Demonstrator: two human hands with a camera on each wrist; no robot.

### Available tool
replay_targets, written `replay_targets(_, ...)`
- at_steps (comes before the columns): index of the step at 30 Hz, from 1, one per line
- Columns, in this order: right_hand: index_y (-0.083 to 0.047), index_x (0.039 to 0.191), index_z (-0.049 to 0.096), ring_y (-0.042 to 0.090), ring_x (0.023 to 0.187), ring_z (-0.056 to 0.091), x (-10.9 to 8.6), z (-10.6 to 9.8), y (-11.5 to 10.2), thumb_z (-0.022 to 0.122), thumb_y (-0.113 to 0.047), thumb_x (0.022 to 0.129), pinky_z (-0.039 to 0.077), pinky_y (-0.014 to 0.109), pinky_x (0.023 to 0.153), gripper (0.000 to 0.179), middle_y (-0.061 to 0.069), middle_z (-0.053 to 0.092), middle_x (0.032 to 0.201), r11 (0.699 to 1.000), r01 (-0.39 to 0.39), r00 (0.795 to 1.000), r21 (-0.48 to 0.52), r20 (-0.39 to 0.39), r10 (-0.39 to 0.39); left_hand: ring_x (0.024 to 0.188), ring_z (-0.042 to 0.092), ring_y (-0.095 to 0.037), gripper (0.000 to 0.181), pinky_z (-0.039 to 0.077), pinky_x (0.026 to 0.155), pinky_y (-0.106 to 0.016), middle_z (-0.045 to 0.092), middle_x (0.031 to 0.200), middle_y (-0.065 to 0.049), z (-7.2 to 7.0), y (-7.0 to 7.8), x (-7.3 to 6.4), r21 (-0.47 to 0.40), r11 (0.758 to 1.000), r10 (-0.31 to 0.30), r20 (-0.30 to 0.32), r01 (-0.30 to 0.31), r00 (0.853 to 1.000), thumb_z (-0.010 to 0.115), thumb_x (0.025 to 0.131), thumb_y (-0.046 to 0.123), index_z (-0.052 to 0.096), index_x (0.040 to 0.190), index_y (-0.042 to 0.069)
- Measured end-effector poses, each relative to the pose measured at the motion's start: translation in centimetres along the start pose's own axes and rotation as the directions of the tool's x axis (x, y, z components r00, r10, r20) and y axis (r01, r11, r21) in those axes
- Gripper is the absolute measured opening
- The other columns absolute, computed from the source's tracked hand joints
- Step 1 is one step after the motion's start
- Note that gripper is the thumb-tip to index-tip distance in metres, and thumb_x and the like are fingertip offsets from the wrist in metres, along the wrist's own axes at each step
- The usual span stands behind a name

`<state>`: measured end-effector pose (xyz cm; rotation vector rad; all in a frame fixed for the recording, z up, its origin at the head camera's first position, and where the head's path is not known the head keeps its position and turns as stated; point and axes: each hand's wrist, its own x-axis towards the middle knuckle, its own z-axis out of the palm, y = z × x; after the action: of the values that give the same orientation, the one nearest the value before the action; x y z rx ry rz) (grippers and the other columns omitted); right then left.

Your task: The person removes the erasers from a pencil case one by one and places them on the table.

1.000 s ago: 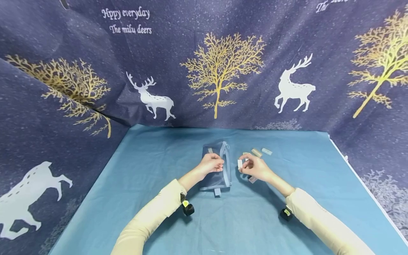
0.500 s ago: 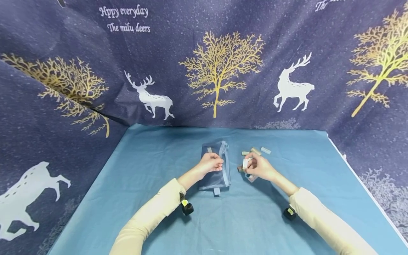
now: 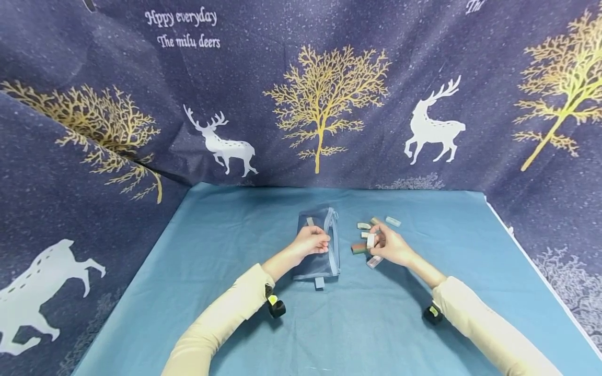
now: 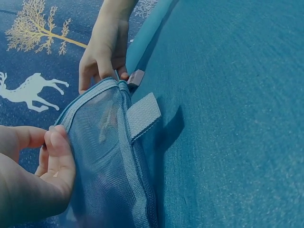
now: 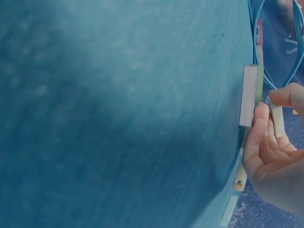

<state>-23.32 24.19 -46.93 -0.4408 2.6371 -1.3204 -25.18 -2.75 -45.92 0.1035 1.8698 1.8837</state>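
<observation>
My left hand (image 3: 310, 241) pinches the zipped edge of a blue mesh zip pouch (image 3: 312, 267), whose mouth gapes to the right. A pale eraser (image 3: 309, 222) shows through the mesh at the far end. To the right of the pouch, my right hand (image 3: 392, 248) holds a small white eraser (image 3: 370, 240) between thumb and fingers; its side shows as a pale eraser (image 5: 277, 119) in the right wrist view. Just beneath this hand lie a brown-and-green block (image 3: 359, 249) and a pale pink block (image 3: 374, 261).
Further erasers lie beyond the right hand: a yellowish one (image 3: 363, 226), a tan one (image 3: 374, 221) partly hidden by fingers, and a pale green one (image 3: 393, 221). Blue cloth (image 3: 263, 219) covers the table. A fabric tab (image 3: 320, 283) sticks out from the pouch's near end.
My right hand has moved right, away from the pouch, with the white eraser in its fingers. The brown-and-green block has come into sight. My left hand stays on the pouch edge.
</observation>
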Motion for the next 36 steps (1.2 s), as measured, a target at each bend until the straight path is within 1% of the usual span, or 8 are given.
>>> replay_targets(9, -0.007, 0.111, 0.043, 0.015, 0.068, 0.06, -0.2, -0.3, 0.5, 0.069, -0.01, 0.077, 0.048, 0.028, 0.059, 0.043, 0.007, 0.056, 0.078, 0.998, 0.021, 1.0, -0.065, -0.021, -0.023, 0.059, 0.059, -0.01, 0.005, 0.049, 0.057, -0.018, 0.057, 0.068, -0.002, 0.1, 0.1, -0.2, -0.006, 1.0, -0.006, -0.009, 0.006, 1.0, 0.058, 0.085, 0.006, 0.053, 0.084, 0.005)
replay_targets(16, -0.006, 0.109, 0.045, 0.015, 0.069, 0.061, -0.4, -0.4, 0.7, 0.069, -0.008, 0.076, 0.049, 0.026, 0.06, 0.041, 0.008, 0.06, 0.079, 0.995, 0.017, 0.998, -0.097, -0.054, -0.022, 0.06, 0.059, -0.01, 0.005, 0.049, 0.059, -0.019, 0.057, 0.069, -0.002, 0.2, 0.1, -0.7, 0.01, 1.0, 0.007, 0.02, -0.007, 1.0, 0.058, 0.085, 0.007, 0.053, 0.086, 0.004)
replay_targets(19, -0.006, 0.11, 0.047, 0.014, 0.071, 0.061, -0.4, -0.6, 0.9, 0.069, -0.01, 0.078, 0.049, 0.025, 0.061, 0.04, 0.007, 0.062, 0.079, 0.993, 0.014, 0.998, -0.119, -0.066, -0.022, 0.06, 0.06, -0.01, 0.005, 0.049, 0.058, -0.019, 0.057, 0.068, -0.002, 0.2, 0.1, -0.7, 0.014, 1.0, 0.007, 0.016, -0.008, 1.0, 0.058, 0.085, 0.006, 0.053, 0.085, 0.004)
replay_targets(20, -0.005, 0.11, 0.047, 0.014, 0.071, 0.061, -0.4, -0.7, 1.0, 0.069, -0.011, 0.078, 0.048, 0.025, 0.061, 0.04, 0.007, 0.062, 0.08, 0.992, 0.015, 0.997, -0.127, -0.071, -0.024, 0.059, 0.06, -0.01, 0.006, 0.049, 0.057, -0.018, 0.057, 0.068, -0.002, 0.2, -0.1, -0.4, 0.009, 1.0, 0.004, 0.011, -0.004, 1.0, 0.058, 0.085, 0.007, 0.053, 0.084, 0.005)
replay_targets(24, -0.006, 0.111, 0.05, 0.014, 0.073, 0.061, -0.5, -1.1, 1.2, 0.07, -0.015, 0.079, 0.049, 0.027, 0.062, 0.039, 0.007, 0.063, 0.083, 0.987, 0.002, 0.994, -0.16, -0.107, -0.019, 0.059, 0.059, -0.01, 0.006, 0.049, 0.057, -0.019, 0.056, 0.067, -0.002, 0.2, -0.2, -0.2, 0.001, 1.0, -0.002, 0.011, 0.002, 1.0, 0.058, 0.085, 0.006, 0.053, 0.083, 0.006)
replay_targets(31, -0.003, 0.11, 0.053, 0.01, 0.07, 0.062, -0.8, -1.6, 1.7, 0.068, -0.024, 0.08, 0.049, 0.027, 0.057, 0.04, 0.006, 0.063, 0.084, 0.978, 0.062, 0.983, -0.199, -0.156, -0.094, 0.059, 0.059, -0.01, 0.006, 0.049, 0.058, -0.02, 0.056, 0.068, -0.002, 0.3, -0.3, -0.3, 0.004, 1.0, 0.004, 0.022, -0.004, 1.0, 0.058, 0.086, 0.008, 0.053, 0.086, 0.005)
replay_targets(33, -0.003, 0.11, 0.054, 0.013, 0.072, 0.063, -0.7, -1.7, 1.7, 0.068, -0.024, 0.08, 0.049, 0.028, 0.058, 0.04, 0.007, 0.063, 0.085, 0.978, 0.037, 0.983, -0.208, -0.169, -0.073, 0.059, 0.059, -0.01, 0.006, 0.049, 0.058, -0.02, 0.056, 0.068, -0.002, 0.3, -0.2, -0.4, 0.005, 1.0, 0.006, 0.019, -0.006, 1.0, 0.058, 0.086, 0.008, 0.053, 0.086, 0.005)
replay_targets(36, -0.003, 0.111, 0.054, 0.017, 0.075, 0.064, -0.7, -1.9, 1.7, 0.069, -0.02, 0.079, 0.05, 0.029, 0.061, 0.04, 0.008, 0.064, 0.086, 0.975, -0.031, 0.98, -0.222, -0.198, -0.014, 0.059, 0.059, -0.01, 0.005, 0.049, 0.057, -0.019, 0.057, 0.068, -0.002, 0.3, -0.1, -0.4, 0.004, 1.0, 0.003, 0.013, -0.003, 1.0, 0.058, 0.085, 0.007, 0.053, 0.085, 0.005)
